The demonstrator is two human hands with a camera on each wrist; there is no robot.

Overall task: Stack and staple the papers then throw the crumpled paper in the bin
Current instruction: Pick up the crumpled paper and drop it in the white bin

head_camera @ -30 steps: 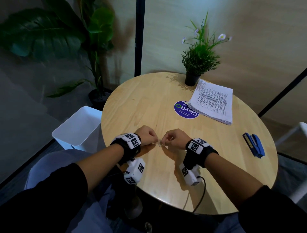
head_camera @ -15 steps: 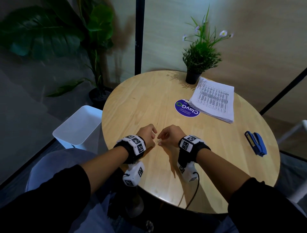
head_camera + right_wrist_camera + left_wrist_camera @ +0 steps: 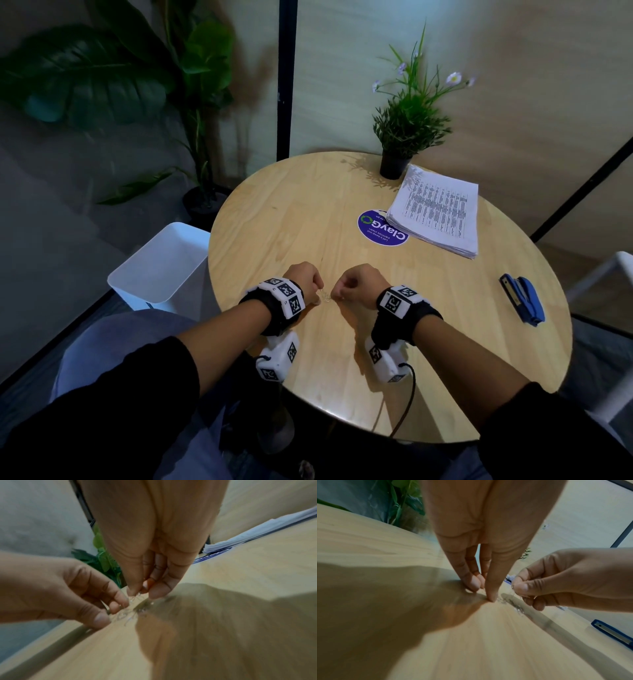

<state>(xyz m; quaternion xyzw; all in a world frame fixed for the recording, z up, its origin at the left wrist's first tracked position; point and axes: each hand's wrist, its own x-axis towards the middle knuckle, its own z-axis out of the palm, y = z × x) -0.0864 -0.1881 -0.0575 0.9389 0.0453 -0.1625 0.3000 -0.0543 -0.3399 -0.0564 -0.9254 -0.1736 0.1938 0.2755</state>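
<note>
Both hands meet near the middle of the round wooden table (image 3: 342,192), over a few loose bent staples (image 3: 325,296) lying on the wood. My left hand (image 3: 317,298) has curled fingers; its thumb and fingertips press at the staples (image 3: 126,615). My right hand (image 3: 145,593) pinches thin staple wires between thumb and fingers. A stack of printed papers (image 3: 438,212) lies at the back right. The blue stapler (image 3: 522,303) rests shut at the right, away from both hands. A white bin (image 3: 161,267) stands on the floor to the left. No crumpled paper is in view.
A small potted plant (image 3: 407,137) stands at the table's far edge beside the papers. A round blue sticker (image 3: 382,228) is partly under the stack. A large leafy plant (image 3: 198,137) stands on the floor behind the bin. A white frame (image 3: 616,274) shows at the right.
Both hands have stayed together over the staples, shifting slightly toward me. Papers, stapler and bin have not moved.
</note>
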